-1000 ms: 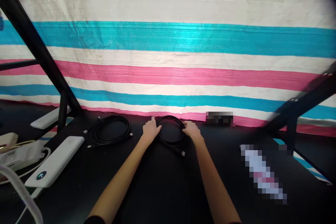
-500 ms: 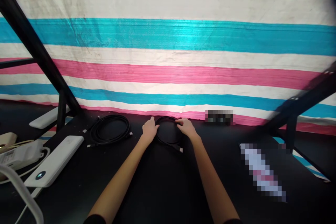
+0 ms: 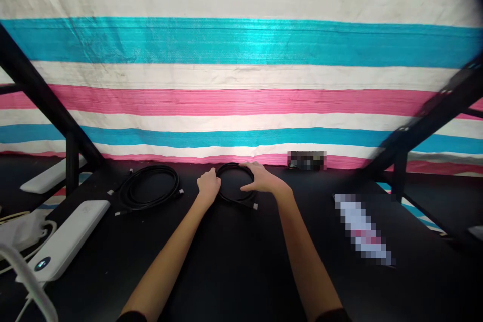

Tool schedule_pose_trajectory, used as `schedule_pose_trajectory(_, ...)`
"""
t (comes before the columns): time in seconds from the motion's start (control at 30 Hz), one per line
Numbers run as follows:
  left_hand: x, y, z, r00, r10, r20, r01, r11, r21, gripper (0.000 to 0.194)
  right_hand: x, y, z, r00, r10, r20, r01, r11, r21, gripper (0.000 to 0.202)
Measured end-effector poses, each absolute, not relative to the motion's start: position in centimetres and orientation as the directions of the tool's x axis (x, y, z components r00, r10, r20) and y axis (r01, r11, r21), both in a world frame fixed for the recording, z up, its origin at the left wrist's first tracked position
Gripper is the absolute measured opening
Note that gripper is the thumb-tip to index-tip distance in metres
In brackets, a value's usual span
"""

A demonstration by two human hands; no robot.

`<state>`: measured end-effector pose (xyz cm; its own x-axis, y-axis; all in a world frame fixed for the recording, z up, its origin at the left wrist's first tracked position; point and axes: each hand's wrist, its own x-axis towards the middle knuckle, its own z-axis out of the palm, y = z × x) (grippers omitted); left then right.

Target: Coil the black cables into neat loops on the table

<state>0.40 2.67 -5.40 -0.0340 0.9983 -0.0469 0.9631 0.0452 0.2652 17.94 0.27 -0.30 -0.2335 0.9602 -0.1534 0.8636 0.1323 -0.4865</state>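
A coiled black cable [image 3: 237,202] lies on the black table, its light-coloured plug [image 3: 255,207] at the lower right of the loop. My left hand [image 3: 209,183] is closed on the coil's left side, with the thumb along its edge. Over the right side of the same loop, my right hand [image 3: 266,178] has thumb and fingers spread apart. Whether its fingertips touch the cable I cannot tell. To the left rests a second, larger black cable coil [image 3: 149,206], with several pale plugs sticking out around it.
A white power bank [image 3: 71,239] with a lit display lies at left, beside a white adapter [image 3: 22,231] and cords. Another white slab [image 3: 47,176] sits behind a black frame bar [image 3: 85,143]. Blurred-out items lie at right. Striped sheeting [image 3: 241,78] hangs behind the table.
My right hand has opened, its thumb and fingers parting over the coil. The left hand keeps its hold on the left side. The view has shifted slightly.
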Motion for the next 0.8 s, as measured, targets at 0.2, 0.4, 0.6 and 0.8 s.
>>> schedule_pose_trajectory(0.2, -0.1, 2.1, -2.6, -0.050, 0.998, -0.022, 0.975, 0.054, 0.217, 0.057, 14.9, 0.0, -0.9, -0.466, 0.785, -0.408, 0.830, 0.228, -0.509, 0.056)
schedule_pose_trajectory(0.4, -0.9, 2.7, -3.0, -0.025, 0.993, -0.119, 0.977, 0.049, 0.206, 0.051, 13.0, 0.5, -2.8, -0.437, 0.812, -0.387, 0.857, 0.245, -0.454, 0.060)
schedule_pose_trajectory(0.6, -0.8, 3.6, -4.5, 0.002, 0.985, -0.175, 0.970, 0.041, 0.239, 0.044, 13.4, 1.1, -3.7, -0.477, 0.819, -0.320, 0.824, 0.290, -0.486, 0.071)
schedule_pose_trajectory(0.8, -1.1, 3.9, -4.3, 0.009, 0.986, -0.164, 0.961, 0.036, 0.273, 0.040, 13.4, 1.4, -4.1, -0.518, 0.791, -0.326, 0.813, 0.336, -0.476, 0.048)
